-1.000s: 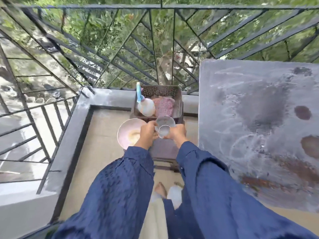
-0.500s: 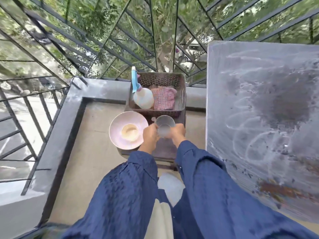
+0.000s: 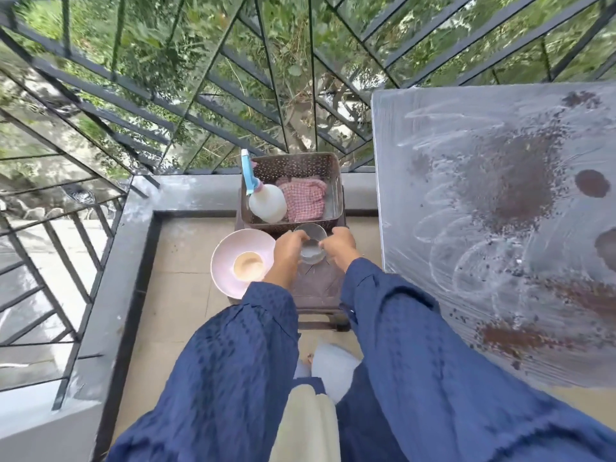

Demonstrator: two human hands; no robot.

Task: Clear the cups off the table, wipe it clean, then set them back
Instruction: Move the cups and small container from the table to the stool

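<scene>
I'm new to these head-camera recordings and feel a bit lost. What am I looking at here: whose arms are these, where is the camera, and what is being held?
The camera sits on a person's head and looks down, so the blue-sleeved arms are the wearer's own. There is no robot. The left hand and the right hand together grip a small clear cup, with a second cup just behind it, above a dark stool. Beside them on the left is a pink bowl. Behind is a brown basket holding a spray bottle and a checked cloth. On the right is the table, smeared with white streaks and brown stains, with no cups on it. All of this is on a railed balcony.
</scene>
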